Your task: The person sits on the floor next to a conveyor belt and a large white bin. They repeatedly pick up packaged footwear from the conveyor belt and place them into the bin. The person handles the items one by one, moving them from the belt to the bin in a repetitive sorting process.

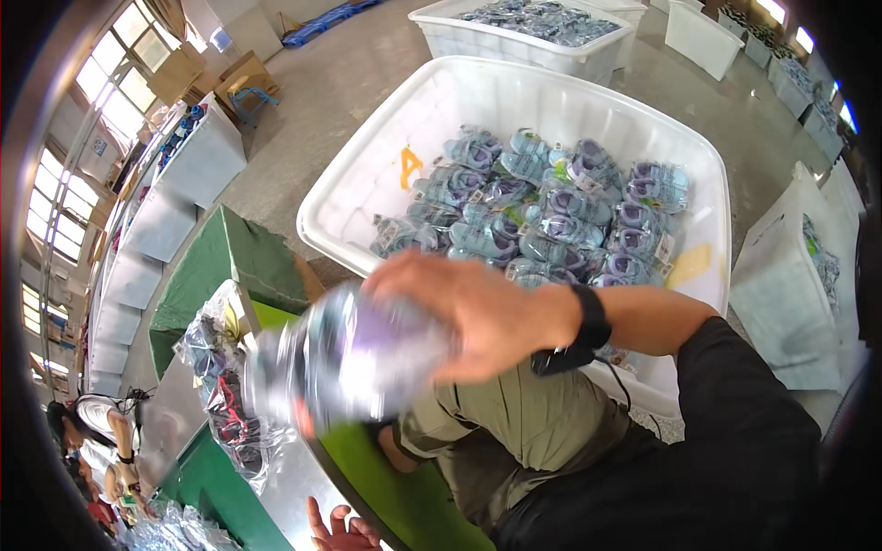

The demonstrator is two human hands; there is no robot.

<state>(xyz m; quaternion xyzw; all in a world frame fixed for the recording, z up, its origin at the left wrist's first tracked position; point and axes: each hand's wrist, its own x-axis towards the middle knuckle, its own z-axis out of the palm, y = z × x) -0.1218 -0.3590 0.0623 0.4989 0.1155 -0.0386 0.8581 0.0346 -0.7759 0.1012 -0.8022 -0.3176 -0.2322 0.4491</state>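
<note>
My right hand (469,312), with a dark band on its wrist, grips a clear plastic bag of shoes (354,358). The bag is smeared by motion, with purple and pale blue showing through. It is above the near edge of a large white plastic bin (322,207), where several bagged light blue and purple children's shoes (551,207) lie in rows. Low in the view, my left hand (342,531) is partly cut off by the lower edge. Its fingers are apart and hold nothing, beside a metal-topped table edge (299,491).
More bagged shoes, dark and red (234,413), lie on the table to the left, next to a green-covered box (216,275). Another filled white bin (533,41) stands behind, and one (781,285) at right. Several people (106,441) are at the lower left.
</note>
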